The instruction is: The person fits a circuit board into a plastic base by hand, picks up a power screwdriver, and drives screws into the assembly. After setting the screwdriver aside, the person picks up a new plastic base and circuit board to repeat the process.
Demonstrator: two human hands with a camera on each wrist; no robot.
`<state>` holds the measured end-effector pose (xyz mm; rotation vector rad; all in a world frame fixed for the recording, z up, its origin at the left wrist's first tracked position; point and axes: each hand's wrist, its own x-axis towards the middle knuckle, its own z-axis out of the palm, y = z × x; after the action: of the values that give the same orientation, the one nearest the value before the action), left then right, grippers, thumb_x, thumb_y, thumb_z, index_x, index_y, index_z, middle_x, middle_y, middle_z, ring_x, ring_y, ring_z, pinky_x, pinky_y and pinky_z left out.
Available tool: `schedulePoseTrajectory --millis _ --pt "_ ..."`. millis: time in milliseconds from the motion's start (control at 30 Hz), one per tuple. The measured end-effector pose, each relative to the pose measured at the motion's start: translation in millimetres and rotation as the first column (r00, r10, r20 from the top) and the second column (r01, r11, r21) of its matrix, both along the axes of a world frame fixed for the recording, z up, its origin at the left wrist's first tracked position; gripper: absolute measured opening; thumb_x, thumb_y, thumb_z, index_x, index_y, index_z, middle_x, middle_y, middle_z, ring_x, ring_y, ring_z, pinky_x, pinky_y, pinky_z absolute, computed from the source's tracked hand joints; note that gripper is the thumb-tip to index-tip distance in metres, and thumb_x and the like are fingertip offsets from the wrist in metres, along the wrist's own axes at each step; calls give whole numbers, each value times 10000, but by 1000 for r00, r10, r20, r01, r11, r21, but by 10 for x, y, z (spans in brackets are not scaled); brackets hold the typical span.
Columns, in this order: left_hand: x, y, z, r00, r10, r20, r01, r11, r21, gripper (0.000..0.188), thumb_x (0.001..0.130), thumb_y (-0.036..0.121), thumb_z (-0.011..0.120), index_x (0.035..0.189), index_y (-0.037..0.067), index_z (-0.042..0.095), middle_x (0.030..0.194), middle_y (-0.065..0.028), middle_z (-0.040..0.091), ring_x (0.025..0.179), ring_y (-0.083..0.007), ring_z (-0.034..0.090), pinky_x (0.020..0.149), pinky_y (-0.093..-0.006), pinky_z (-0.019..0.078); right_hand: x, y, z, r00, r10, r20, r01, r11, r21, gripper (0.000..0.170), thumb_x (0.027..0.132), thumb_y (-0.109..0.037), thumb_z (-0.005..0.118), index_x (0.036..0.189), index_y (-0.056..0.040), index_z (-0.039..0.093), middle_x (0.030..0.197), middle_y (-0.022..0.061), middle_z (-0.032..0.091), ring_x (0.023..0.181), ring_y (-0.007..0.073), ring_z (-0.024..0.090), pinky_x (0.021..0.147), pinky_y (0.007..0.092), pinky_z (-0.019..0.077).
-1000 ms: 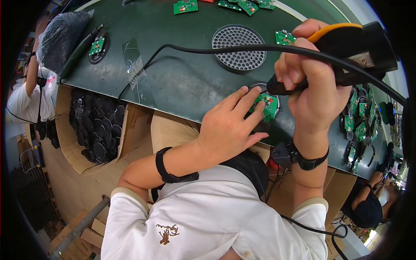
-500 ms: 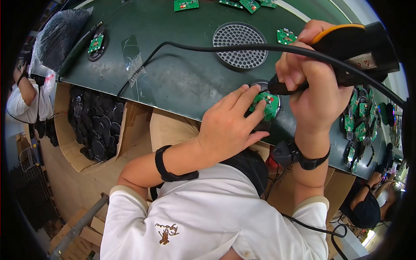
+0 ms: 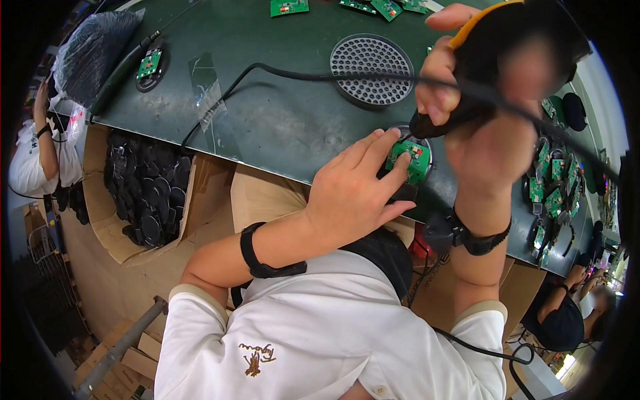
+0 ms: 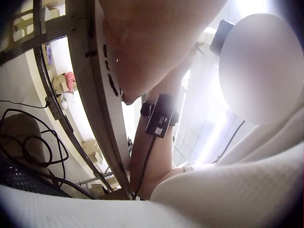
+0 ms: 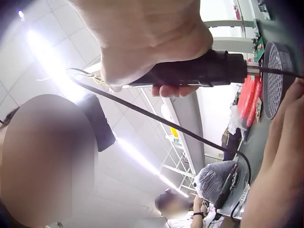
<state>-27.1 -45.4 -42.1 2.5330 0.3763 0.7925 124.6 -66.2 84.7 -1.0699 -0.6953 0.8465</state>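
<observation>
In the head view, my left hand (image 3: 357, 177) rests its extended fingertips on a green circuit board (image 3: 418, 160) seated on a round dark housing. The thumb points out beside it, near the table's edge. My right hand (image 3: 483, 143) grips a black and orange electric screwdriver (image 3: 490, 47) just above the board, its nose close to the left fingertips. Seen from the right wrist, the fingers wrap round the screwdriver's black body (image 5: 204, 69), and a metal collar shows at its front end. The left hand's fingers are hidden in the left wrist view.
A round perforated grey cover (image 3: 372, 70) lies beyond the hands. A black cable (image 3: 293, 75) crosses the green table (image 3: 273, 127). Several circuit boards are piled at right (image 3: 553, 180). A cardboard box (image 3: 107, 220) of black round parts stands at left, below a plastic-wrapped bundle (image 3: 100, 57).
The right hand and screwdriver have shifted upward and slightly left in the head view, with the tool's rear tipping toward the camera. The left hand stays on the circuit board.
</observation>
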Motion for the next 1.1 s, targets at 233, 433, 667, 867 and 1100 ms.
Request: schedulePoseTrajectory --millis 233,433,667,867,1100 --pt "-8 7 9 1000 -15 1 15 1000 -4 654 664 344 906 1228 83 703 1365 -162 605 1221 -349 631 922 -413 570 33 30 -74 997 64 -33 -58 984 171 1118 937 -911 270 1148 139 591 641 113 617 494 144 582 433 243 462" --pt "-3 9 11 1000 -11 -5 11 1000 -8 647 660 342 907 1219 82 709 1369 -164 605 1224 -351 631 923 -413 571 38 42 -182 992 112 51 -122 949 290 1125 959 -887 234 1209 165 545 642 122 610 495 158 586 451 239 469" --pt "-4 5 3 1000 -9 -3 9 1000 -20 648 642 335 911 1209 87 721 1390 -168 605 1209 -354 637 944 -417 568 196 -94 -350 878 112 466 -215 961 174 663 1060 -609 523 1251 26 521 678 -21 485 542 62 386 523 223 322" --pt "3 5 -28 1000 0 12 0 1000 -12 655 635 335 914 1212 94 718 1400 -165 604 1208 -353 642 943 -413 571 153 -64 -303 927 57 371 -146 965 216 235 1082 -208 499 1131 20 529 599 -23 419 459 74 374 466 242 335" --pt "9 4 -37 1000 5 6 -5 1000 -8 657 639 347 911 1214 97 714 1406 -169 604 1218 -353 641 940 -412 573 247 -3 -309 891 74 447 -166 971 170 333 1073 -275 549 1149 48 571 625 -12 463 476 77 422 468 258 368"
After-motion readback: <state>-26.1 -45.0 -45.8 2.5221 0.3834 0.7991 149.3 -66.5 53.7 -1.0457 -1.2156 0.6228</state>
